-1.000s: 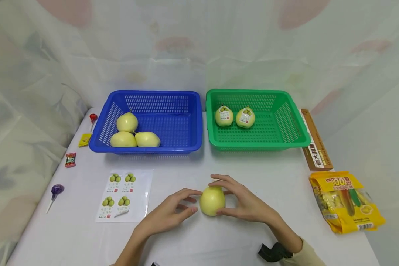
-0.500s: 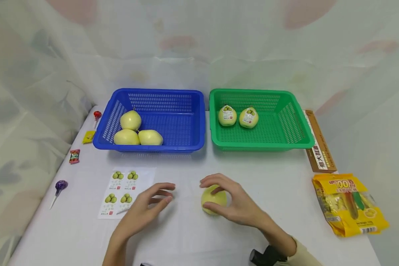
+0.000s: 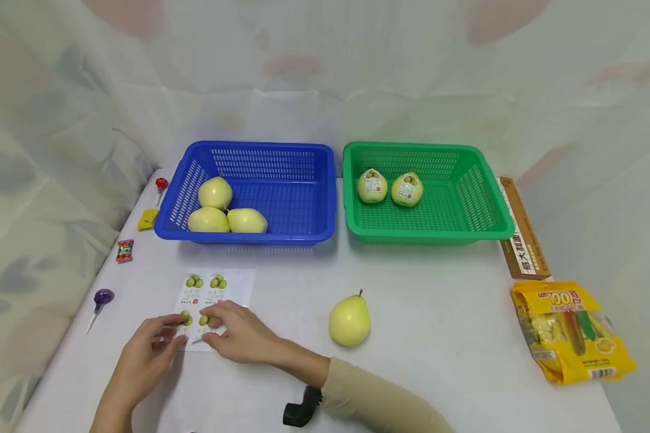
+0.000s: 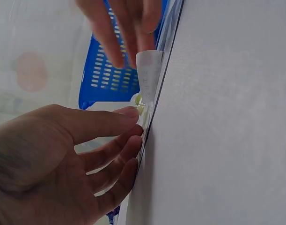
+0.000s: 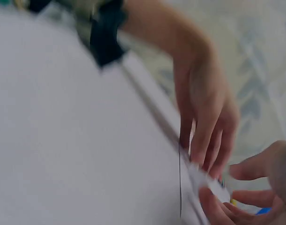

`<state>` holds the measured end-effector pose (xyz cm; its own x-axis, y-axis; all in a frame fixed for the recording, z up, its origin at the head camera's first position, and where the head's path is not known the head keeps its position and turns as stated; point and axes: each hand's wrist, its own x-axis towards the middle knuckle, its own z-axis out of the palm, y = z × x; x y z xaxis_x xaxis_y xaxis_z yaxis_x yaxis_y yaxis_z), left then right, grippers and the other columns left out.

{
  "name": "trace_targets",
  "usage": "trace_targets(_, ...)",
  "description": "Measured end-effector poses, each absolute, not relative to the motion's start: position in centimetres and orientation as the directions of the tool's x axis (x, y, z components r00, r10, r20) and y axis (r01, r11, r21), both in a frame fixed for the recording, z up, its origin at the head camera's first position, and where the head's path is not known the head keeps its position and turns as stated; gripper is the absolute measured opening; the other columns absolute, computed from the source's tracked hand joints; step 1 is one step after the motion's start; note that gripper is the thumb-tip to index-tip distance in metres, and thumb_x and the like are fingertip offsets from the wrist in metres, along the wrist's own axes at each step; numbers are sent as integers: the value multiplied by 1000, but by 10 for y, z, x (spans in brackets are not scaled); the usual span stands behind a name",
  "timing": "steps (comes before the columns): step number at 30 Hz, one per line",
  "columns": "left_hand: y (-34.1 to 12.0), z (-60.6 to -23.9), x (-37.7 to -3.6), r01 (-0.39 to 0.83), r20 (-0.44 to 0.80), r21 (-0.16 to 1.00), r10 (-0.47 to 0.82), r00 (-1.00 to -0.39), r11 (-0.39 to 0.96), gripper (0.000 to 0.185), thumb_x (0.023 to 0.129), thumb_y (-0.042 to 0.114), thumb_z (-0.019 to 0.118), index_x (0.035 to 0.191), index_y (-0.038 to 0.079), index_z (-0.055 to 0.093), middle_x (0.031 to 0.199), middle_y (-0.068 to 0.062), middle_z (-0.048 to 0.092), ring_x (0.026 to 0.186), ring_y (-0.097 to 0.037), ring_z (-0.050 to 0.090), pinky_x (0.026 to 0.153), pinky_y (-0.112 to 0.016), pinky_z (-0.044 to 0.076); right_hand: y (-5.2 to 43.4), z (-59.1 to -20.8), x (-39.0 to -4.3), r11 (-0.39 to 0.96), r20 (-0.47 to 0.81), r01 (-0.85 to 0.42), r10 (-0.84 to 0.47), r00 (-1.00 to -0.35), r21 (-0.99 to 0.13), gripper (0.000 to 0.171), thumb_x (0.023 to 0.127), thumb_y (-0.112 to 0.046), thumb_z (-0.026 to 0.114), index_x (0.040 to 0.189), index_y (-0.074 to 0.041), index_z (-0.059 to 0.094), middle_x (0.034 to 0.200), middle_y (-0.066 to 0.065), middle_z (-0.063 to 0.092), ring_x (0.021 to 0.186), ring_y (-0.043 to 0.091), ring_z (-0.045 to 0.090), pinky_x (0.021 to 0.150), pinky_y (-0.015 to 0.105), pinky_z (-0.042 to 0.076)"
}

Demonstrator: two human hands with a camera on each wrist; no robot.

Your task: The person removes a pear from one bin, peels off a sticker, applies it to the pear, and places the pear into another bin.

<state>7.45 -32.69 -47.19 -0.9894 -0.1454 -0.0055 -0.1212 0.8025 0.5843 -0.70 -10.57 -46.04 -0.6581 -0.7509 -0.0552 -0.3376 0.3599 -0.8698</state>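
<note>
A sheet of pear-picture stickers (image 3: pixel 238 282) lies on the table at front left, one lower sticker's corner curled up. My left hand (image 3: pixel 143 355) is at the sheet's lower left, fingertips right at its surface with thumb and forefinger apart. Over the lower right sticker hovers my right hand (image 3: pixel 241 334), its thumb and forefinger parted beside the curled corner. In the left wrist view the curled white sticker (image 4: pixel 150 70) stands up between the left hand (image 4: pixel 72 159) and the right fingers (image 4: pixel 128 28). A bare pear (image 3: pixel 349 320) stands upright on the table, stem up.
Three pears (image 3: pixel 215 193) lie in a blue basket (image 3: pixel 249 236). Two stickered pears (image 3: pixel 372 186) sit in a green basket (image 3: pixel 433 233). Along the left edge are wrapped candies (image 3: pixel 125 251) and lollipops (image 3: pixel 103 296); at right, a brown box (image 3: pixel 525 240) and yellow bag (image 3: pixel 571 334).
Both hands have left the pear and moved left to the sticker sheet. The pear, lying stem away under the fingers before, now stands uncovered.
</note>
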Motion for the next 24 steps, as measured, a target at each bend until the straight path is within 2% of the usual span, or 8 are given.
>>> trace_targets(3,-330,-476,74,-104,-27,592,-110,-994,799,42,93,6,84,133,3,70,124,-19,68,96,15,49,75,-8,49,-121,-469,-17,498,-40,-453,-704,-709,-739,45,105,-25,72,147,-11,66,139,3,69,112,-1,68,91,8,52)
trace_targets(5,-331,-477,73,-92,-30,601,-92,-995,794,41,92,4,85,131,3,71,123,-18,68,94,13,48,75,-8,47,-128,-473,-22,547,-38,-478,-685,-728,-687,40,104,-27,73,141,-13,71,130,-1,72,109,0,65,87,9,51)
trace_targets(9,-332,-477,71,-81,-36,605,-74,-997,792,40,91,3,86,129,3,72,119,-16,68,91,9,50,73,-12,48,-135,-480,-29,578,-8,-507,-664,-747,-639,22,103,-25,74,122,-17,79,111,-6,75,100,-1,63,80,6,46)
trace_targets(13,-333,-478,68,-89,-45,603,-78,-996,793,40,90,5,87,128,5,74,117,-15,70,89,10,50,72,-14,48,-138,-483,-30,600,26,-525,-643,-765,-603,6,105,-24,71,108,-21,76,103,-10,71,91,-4,59,73,5,43)
trace_targets(18,-334,-480,66,-87,-36,616,-83,-996,783,39,88,3,88,125,4,76,117,-17,71,88,11,50,70,-14,49,-134,-480,-19,577,49,-529,-646,-761,-622,8,112,-27,62,111,-22,68,100,-13,67,80,-6,53,65,6,40)
trace_targets(24,-334,-477,64,-126,-87,592,-93,-992,796,40,86,-3,86,125,4,76,116,-15,71,86,9,51,70,-16,51,-107,-453,4,437,191,-598,-677,-710,-671,8,114,-25,57,115,-19,63,103,-12,66,76,-8,46,63,0,35)
